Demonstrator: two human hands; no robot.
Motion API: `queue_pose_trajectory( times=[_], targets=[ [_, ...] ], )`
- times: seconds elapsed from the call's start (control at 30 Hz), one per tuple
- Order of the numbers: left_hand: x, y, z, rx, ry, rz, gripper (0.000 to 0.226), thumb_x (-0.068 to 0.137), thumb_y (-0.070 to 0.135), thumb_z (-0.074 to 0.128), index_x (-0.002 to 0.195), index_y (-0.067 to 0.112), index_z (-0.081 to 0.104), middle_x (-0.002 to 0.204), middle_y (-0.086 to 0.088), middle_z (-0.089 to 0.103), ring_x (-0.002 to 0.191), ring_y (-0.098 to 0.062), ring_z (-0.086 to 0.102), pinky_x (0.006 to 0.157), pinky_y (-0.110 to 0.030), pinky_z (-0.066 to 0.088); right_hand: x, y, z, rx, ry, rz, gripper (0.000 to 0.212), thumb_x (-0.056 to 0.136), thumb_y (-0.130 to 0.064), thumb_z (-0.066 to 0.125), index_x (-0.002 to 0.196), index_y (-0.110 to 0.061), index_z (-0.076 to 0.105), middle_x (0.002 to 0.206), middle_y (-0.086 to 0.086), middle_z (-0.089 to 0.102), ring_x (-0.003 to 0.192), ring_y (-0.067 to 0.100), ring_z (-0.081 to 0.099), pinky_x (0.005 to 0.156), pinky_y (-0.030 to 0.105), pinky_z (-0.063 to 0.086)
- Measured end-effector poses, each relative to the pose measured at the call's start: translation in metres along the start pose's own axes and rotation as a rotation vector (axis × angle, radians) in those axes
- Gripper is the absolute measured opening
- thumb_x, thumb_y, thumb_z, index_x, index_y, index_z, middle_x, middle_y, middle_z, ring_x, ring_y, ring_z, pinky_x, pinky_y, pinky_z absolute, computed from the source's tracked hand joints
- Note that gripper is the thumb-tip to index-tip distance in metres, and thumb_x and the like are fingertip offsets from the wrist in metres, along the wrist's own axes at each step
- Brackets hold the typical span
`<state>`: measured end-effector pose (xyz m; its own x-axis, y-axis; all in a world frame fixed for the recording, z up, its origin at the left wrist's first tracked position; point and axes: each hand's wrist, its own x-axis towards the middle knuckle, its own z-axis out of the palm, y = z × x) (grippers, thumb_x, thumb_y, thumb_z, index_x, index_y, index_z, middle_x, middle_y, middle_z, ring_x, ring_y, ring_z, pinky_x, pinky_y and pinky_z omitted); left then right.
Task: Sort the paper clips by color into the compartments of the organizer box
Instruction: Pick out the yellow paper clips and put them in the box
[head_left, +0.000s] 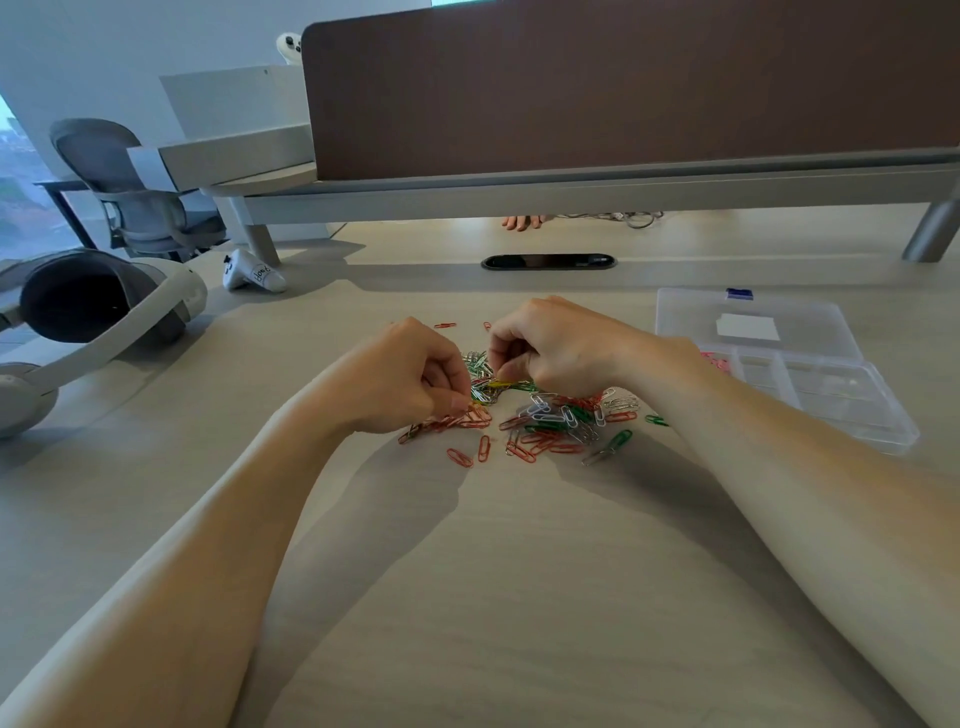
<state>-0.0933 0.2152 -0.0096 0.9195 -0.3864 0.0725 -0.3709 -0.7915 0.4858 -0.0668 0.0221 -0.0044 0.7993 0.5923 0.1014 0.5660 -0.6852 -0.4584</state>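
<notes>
Paper clips lie heaped on the desk, with the organizer box at their three o'clock. The right hand pinches a yellow clip — the left hand curls at nine o'clock, its hold impossible to tell.

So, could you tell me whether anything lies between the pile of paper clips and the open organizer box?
Nothing visible blocks the way. Between the paper clips and the organizer box the table shows only a stray green clip; the lid is folded back. The person's right forearm crosses above that stretch.
</notes>
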Motion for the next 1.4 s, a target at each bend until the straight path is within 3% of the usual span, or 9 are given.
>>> queue_pose_trajectory(
  times=[0.13,0.33,0.47,0.73,0.93,1.07,1.2,1.4],
  targets=[
    [0.001,0.008,0.005,-0.123,-0.025,0.006,0.014,0.075,0.012,0.08,0.087,0.016,0.074,0.073,0.002,0.074,0.07,-0.008,0.071,0.073,-0.022,0.057,-0.014,0.004,-0.01,0.002,0.035,0.003,0.012,0.088,-0.001,0.063,0.09,-0.011,0.068,0.083,-0.005,0.065,0.08,0.006,0.062,0.073,0.025,0.052],
    [0.01,0.033,0.012,-0.216,0.021,0.052,0.014,0.074,0.01,0.079,0.087,0.014,0.076,0.077,-0.001,0.075,0.069,-0.011,0.071,0.069,-0.019,0.057,-0.056,0.021,-0.031,0.03,0.101,0.072,0.015,0.089,-0.003,0.064,0.084,-0.018,0.065,0.077,-0.008,0.064,0.072,0.002,0.058,0.063,0.014,0.045],
    [0.022,0.047,0.015,-0.216,-0.005,0.068,0.011,0.077,0.01,0.076,0.088,0.01,0.075,0.076,-0.004,0.074,0.068,-0.016,0.071,0.068,-0.023,0.058,-0.084,0.037,-0.04,0.002,0.153,0.148,0.015,0.089,-0.006,0.065,0.082,-0.019,0.064,0.073,-0.013,0.061,0.066,-0.003,0.056,0.056,0.006,0.039],
    [0.059,0.1,0.038,-0.144,0.095,0.211,0.009,0.077,0.014,0.077,0.086,0.017,0.076,0.078,0.006,0.073,0.07,-0.005,0.069,0.07,-0.016,0.056,-0.12,0.08,-0.051,0.007,0.437,0.313,0.004,0.086,-0.008,0.069,0.083,-0.01,0.07,0.076,-0.004,0.065,0.066,0.001,0.055,0.057,0.011,0.042],
    [0.096,0.127,0.074,-0.049,0.106,0.287,0.006,0.076,0.019,0.079,0.082,0.019,0.077,0.074,0.012,0.07,0.066,0.003,0.064,0.064,-0.01,0.05,-0.123,0.097,-0.04,0.016,0.47,0.401,0.013,0.083,-0.009,0.069,0.074,-0.017,0.067,0.067,-0.012,0.058,0.063,-0.002,0.051,0.051,0.006,0.033],
    [0.109,0.128,0.087,-0.009,0.072,0.292,0.009,0.073,0.019,0.081,0.081,0.019,0.077,0.073,0.011,0.07,0.066,0.002,0.063,0.063,-0.008,0.047,-0.122,0.1,-0.037,0.023,0.459,0.379,0.003,0.082,-0.012,0.072,0.083,-0.014,0.074,0.074,-0.008,0.061,0.067,0.001,0.055,0.059,0.011,0.037],
    [0.109,0.126,0.089,0.022,0.052,0.326,0.009,0.079,0.017,0.075,0.088,0.019,0.077,0.08,0.008,0.071,0.072,0.001,0.063,0.067,-0.008,0.046,-0.121,0.102,-0.034,0.004,0.46,0.359,0.012,0.083,-0.016,0.073,0.094,-0.013,0.078,0.083,-0.002,0.069,0.076,0.01,0.061,0.073,0.021,0.047],
    [0.109,0.122,0.087,-0.008,0.034,0.329,0.014,0.087,0.012,0.066,0.096,0.019,0.075,0.085,0.006,0.072,0.076,0.001,0.063,0.067,-0.007,0.044,-0.124,0.102,-0.035,0.034,0.512,0.352,0.015,0.088,-0.016,0.067,0.098,-0.012,0.077,0.095,0.002,0.074,0.081,0.009,0.062,0.074,0.02,0.047]
  ],
)
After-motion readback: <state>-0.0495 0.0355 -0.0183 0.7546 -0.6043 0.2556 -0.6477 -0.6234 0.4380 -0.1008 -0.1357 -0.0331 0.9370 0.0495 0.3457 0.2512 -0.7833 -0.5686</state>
